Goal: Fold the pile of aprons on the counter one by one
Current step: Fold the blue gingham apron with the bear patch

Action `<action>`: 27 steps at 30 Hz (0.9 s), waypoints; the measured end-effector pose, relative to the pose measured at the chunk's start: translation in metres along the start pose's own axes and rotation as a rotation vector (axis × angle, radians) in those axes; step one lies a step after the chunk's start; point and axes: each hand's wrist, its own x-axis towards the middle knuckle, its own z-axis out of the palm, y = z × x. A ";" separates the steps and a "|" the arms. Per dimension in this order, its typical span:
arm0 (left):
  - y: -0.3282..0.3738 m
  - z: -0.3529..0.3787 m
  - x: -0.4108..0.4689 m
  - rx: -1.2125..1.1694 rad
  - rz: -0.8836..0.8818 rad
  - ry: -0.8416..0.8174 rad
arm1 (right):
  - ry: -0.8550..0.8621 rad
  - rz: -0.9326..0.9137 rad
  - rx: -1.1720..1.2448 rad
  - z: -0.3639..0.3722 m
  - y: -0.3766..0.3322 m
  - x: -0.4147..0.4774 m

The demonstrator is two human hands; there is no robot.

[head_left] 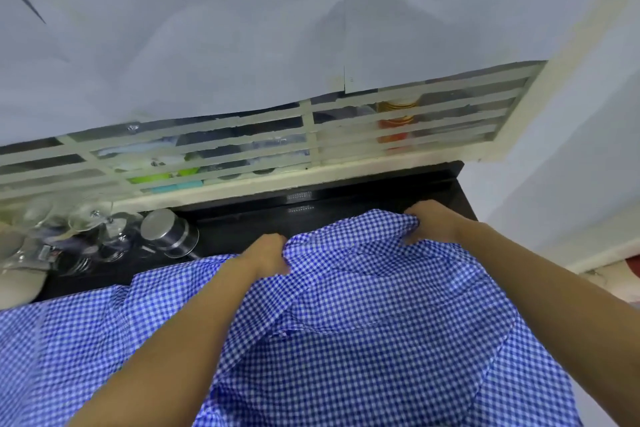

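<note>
The left hand is gripping the far edge of a blue-and-white checked cloth apron, its fingers curled into a bunched fold, while the right hand is clutching the same edge further right, fingers tucked under the cloth. The apron is lying rumpled across the glossy black counter beneath both forearms, with more checked cloth spreading out to the left. Beyond the left hand, a round brushed-steel canister is lying tilted beside clear drinking glasses, under a cream slatted window grille.
</note>
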 end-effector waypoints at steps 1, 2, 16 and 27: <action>0.002 -0.008 -0.001 0.036 0.046 0.015 | 0.052 -0.016 -0.045 -0.002 0.002 -0.001; 0.006 -0.016 0.000 0.063 0.080 0.080 | 0.138 -0.009 -0.043 -0.006 0.007 -0.005; 0.030 0.027 -0.031 -0.005 0.334 0.572 | 0.672 -0.140 -0.128 0.033 0.001 -0.035; -0.048 0.056 -0.046 -0.430 -0.525 0.245 | 0.416 -0.110 -0.136 0.084 -0.031 -0.017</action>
